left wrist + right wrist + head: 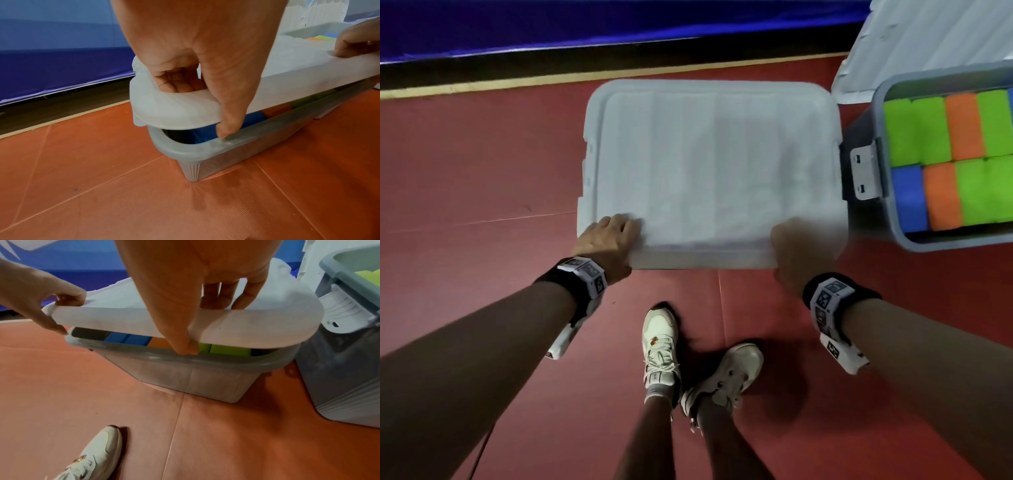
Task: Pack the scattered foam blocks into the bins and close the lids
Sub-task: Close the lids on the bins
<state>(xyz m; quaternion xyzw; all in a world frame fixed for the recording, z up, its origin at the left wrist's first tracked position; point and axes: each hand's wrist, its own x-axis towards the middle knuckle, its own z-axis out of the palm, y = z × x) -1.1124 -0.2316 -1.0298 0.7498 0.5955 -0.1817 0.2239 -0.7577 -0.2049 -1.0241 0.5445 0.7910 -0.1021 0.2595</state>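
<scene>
A white lid lies over the grey bin on the floor, its near edge raised a little above the rim. My left hand pinches the lid's near left corner, fingers on top and thumb on the front edge. My right hand pinches the near right part of the lid the same way. Blue, orange and green foam blocks show through the gap under the lid. A second grey bin at the right stands uncovered, filled with green, orange and blue blocks.
The second bin's white lid leans upright behind it. A white latch hangs on that bin's left side. My two white shoes stand on the red mat floor just before the bin. A blue padded wall runs along the back.
</scene>
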